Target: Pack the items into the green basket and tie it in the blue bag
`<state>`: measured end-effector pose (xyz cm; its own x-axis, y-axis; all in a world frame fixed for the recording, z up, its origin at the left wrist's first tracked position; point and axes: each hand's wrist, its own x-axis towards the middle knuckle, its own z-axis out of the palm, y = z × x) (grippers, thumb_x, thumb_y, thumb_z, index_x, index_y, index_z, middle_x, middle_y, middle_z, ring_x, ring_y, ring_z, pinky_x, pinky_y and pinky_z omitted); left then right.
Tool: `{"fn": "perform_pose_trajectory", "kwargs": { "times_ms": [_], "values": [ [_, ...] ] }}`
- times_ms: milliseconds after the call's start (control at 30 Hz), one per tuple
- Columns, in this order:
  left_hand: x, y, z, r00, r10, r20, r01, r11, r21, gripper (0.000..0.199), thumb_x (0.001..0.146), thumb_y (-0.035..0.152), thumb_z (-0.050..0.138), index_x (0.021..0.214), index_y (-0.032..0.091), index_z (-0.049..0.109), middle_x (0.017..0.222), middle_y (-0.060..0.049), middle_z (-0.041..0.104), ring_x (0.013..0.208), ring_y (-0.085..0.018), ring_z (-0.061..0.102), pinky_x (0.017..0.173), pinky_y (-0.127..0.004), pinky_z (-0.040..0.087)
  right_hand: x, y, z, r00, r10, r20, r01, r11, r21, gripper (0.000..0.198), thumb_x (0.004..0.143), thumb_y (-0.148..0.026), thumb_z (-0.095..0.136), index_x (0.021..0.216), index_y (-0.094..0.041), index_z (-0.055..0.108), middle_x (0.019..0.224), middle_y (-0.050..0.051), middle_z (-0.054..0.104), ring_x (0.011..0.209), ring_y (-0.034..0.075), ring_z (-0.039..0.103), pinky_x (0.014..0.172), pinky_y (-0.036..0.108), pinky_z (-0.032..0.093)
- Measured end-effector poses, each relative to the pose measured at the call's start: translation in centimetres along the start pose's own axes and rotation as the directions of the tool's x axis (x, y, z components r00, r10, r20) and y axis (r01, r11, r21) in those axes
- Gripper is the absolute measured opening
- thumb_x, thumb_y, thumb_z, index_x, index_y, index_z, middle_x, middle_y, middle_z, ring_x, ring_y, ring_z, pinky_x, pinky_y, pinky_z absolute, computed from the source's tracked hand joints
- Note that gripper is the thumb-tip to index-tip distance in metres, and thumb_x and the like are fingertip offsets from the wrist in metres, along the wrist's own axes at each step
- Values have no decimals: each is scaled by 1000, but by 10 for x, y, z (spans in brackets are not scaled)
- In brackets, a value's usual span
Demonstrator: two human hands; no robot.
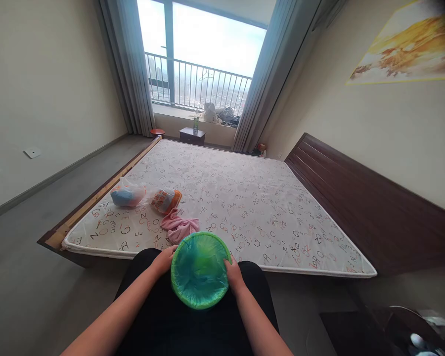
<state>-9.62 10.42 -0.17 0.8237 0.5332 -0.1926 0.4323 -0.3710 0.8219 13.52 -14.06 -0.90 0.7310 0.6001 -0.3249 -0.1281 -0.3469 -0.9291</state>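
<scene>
A round green trash bin [175, 286] is held between both hands above my lap, its mouth tilted up toward me. A thin teal-green plastic bag [202, 269] lines its inside. My left hand [165, 259] is closed on the bin's left side, with the fingertips partly hidden behind it. On the right, my right hand [234, 274] grips the rim with the thumb at the edge. Just beyond the bin, a crumpled pink cloth [180, 226] lies on the mattress [252, 207].
A clear bag with something blue [124, 196] and an orange-and-white package [166, 200] lie on the mattress's left part. A dark headboard [341, 183] stands to the right. Beyond the bed are a small nightstand [192, 136] and a window with grey curtains [126, 69].
</scene>
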Motion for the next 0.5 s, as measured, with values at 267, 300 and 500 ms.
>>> {"fn": "perform_pose_trajectory", "kwargs": {
  "times_ms": [267, 300, 500],
  "values": [
    [-1, 4, 0, 1000, -5, 4, 5, 1000, 5, 41, 94, 42, 44, 117, 24, 74, 119, -9, 75, 112, -31, 66, 96, -37, 48, 1, 2, 1, 1000, -20, -13, 20, 1000, -8, 57, 74, -46, 59, 120, -15, 71, 116, 13, 77, 111, 33, 71, 94, 38, 54],
    [-2, 5, 0, 1000, -3, 5, 3, 1000, 9, 41, 94, 41, 44, 117, 24, 74, 119, -9, 75, 112, -31, 66, 96, -38, 48, 1, 2, 1, 1000, -23, -10, 23, 1000, -7, 58, 74, -46, 58, 121, -14, 70, 116, 14, 77, 110, 33, 71, 93, 38, 54],
    [-3, 8, -1, 1000, 14, 5, -14, 1000, 27, 39, 93, 40, 46, 113, 25, 75, 117, -9, 75, 110, -31, 67, 96, -38, 49, 0, 0, 0, 999, -24, -24, 23, 999, -35, 56, 74, -46, 58, 120, -15, 71, 116, 13, 77, 111, 33, 70, 96, 39, 53]
  ]
}}
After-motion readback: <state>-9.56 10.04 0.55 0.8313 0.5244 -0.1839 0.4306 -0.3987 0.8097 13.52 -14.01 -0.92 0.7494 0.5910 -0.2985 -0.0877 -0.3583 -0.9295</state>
